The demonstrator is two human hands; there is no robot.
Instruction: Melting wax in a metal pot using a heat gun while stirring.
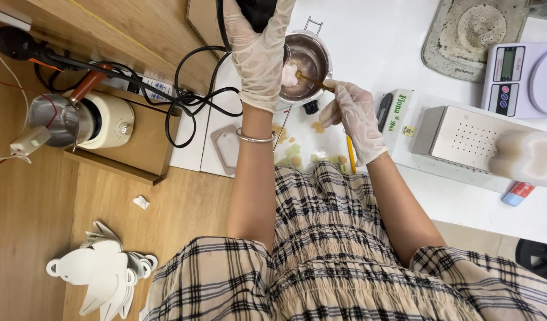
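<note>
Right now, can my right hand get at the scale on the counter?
Probably yes: the right hand is near the scale, with bare counter between them, but its fingers hold a stick in the pot.

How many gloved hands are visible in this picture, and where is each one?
2. The left hand grips a black tool over the small metal pot; the right hand, beside the pot, holds a thin stick reaching into it.

One head-worn camera looks steeply down, close over the white worktop (404, 35) and the wearer's torso
</note>
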